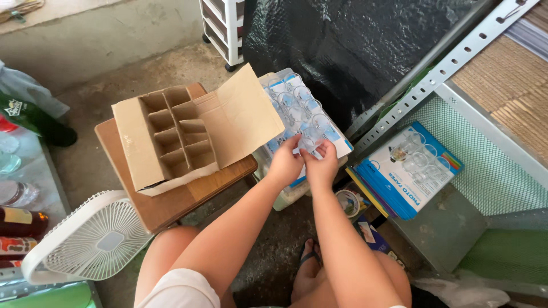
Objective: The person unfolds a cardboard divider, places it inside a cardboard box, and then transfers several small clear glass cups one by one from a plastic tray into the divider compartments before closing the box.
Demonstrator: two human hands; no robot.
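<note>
My left hand [285, 161] and my right hand [322, 165] meet over a blue and white flat box, both gripping one small clear glass [311, 138] between the fingertips. Several more clear glasses [291, 101] stand in rows on that box [340, 142], beyond my hands. To the left, an open cardboard box [171, 134] with empty divider cells rests on a wooden board [188, 197], its flap folded back toward the glasses.
A white fan [91, 239] lies at lower left beside bottles [17, 222]. A second blue box with glasses [411, 168] rests on a metal shelf at right. Black plastic sheeting [354, 45] and a white drawer cart [222, 25] stand behind. My knees and a sandalled foot [308, 268] are below.
</note>
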